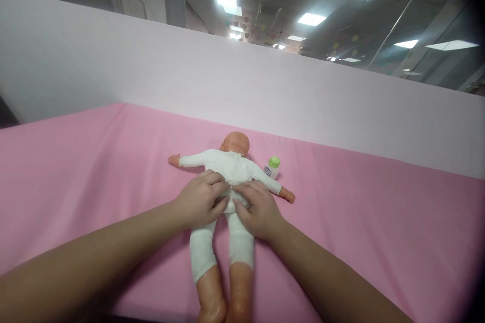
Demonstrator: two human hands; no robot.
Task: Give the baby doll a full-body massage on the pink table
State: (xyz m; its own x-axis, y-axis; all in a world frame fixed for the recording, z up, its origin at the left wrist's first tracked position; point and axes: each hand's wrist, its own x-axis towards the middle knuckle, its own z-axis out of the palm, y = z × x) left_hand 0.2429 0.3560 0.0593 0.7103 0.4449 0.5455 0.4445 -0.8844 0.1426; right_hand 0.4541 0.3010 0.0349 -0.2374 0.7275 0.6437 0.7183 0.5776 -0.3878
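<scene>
A baby doll in a white long-sleeved outfit lies face down, arms spread, its head away from me and its bare lower legs towards me. My left hand rests at the left of its lower back, fingers bent and pressed on the white cloth. From the right, my right hand touches the same part of the back. The fingertips of both hands nearly meet at the middle, pinching the fabric there. A small clear bottle with a green cap stands beside the doll's right-side sleeve.
A pink sheet with soft creases covers the surface under the doll. Behind it rises a low white wall, with glass and lit ceiling panels beyond.
</scene>
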